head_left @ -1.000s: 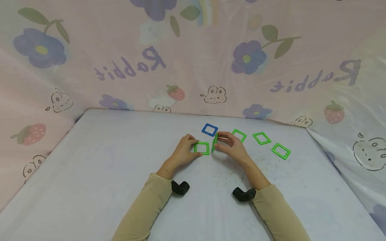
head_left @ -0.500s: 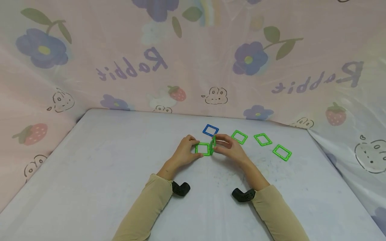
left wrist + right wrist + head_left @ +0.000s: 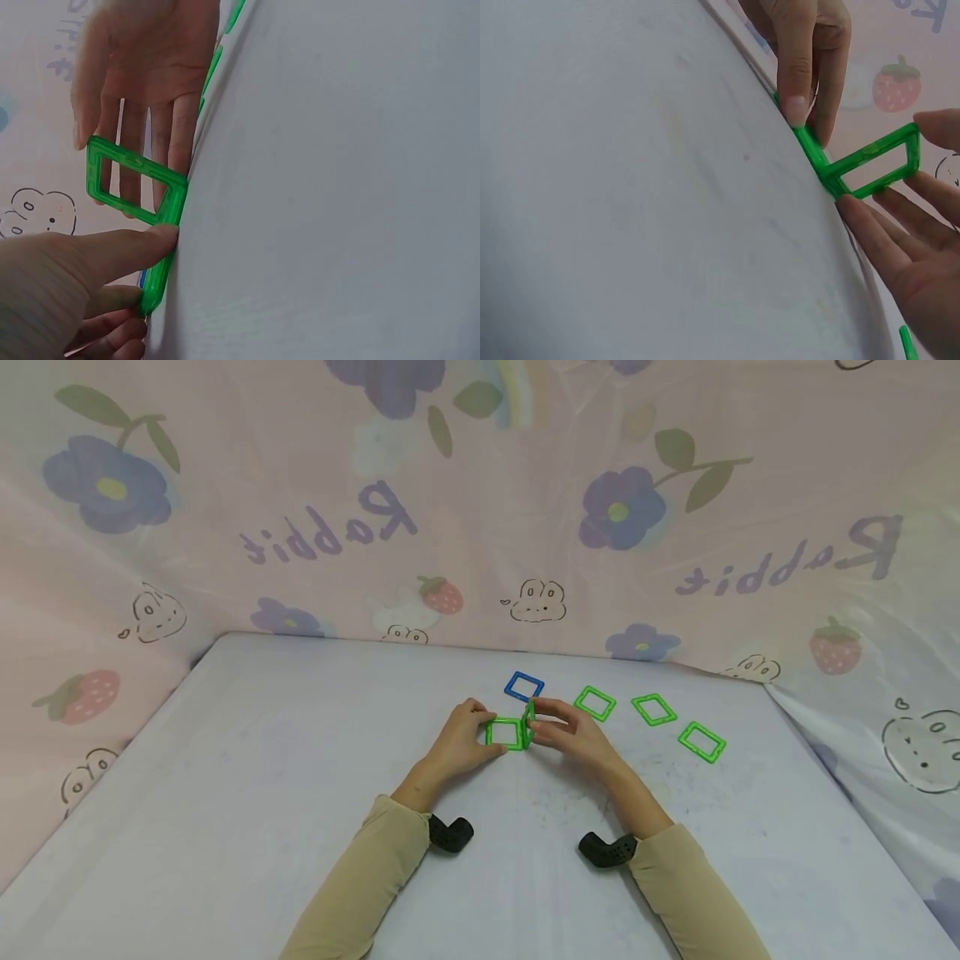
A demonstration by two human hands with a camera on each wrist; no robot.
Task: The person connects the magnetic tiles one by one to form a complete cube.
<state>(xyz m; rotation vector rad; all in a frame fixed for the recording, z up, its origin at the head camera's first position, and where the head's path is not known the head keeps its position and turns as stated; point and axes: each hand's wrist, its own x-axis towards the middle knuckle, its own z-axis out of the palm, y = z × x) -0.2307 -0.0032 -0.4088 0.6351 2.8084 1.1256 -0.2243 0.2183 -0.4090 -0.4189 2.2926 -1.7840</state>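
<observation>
My left hand (image 3: 459, 739) holds a green square magnetic tile (image 3: 504, 720) flat on the table, thumb on the near edge and fingers at the far edge. A second green magnetic tile (image 3: 525, 735) stands upright along the flat one's right edge. My right hand (image 3: 573, 735) holds this upright tile from the right; in the right wrist view its thumb is at the upper corner and its fingers lie behind and below. The two tiles (image 3: 871, 152) meet at an edge, roughly at a right angle. In the left wrist view the thumb presses the flat tile (image 3: 156, 281).
A blue magnetic tile (image 3: 517, 695) lies just behind the hands. Further right, three green tiles lie flat: one near the right hand (image 3: 602, 693), a middle tile (image 3: 642, 711) and an outer tile (image 3: 707, 732). A patterned curtain (image 3: 480, 527) hangs behind the table (image 3: 300, 793).
My right hand has moved left, bringing the upright tile from a small gap to contact with the flat tile's right edge. My left hand has stayed on the flat tile.
</observation>
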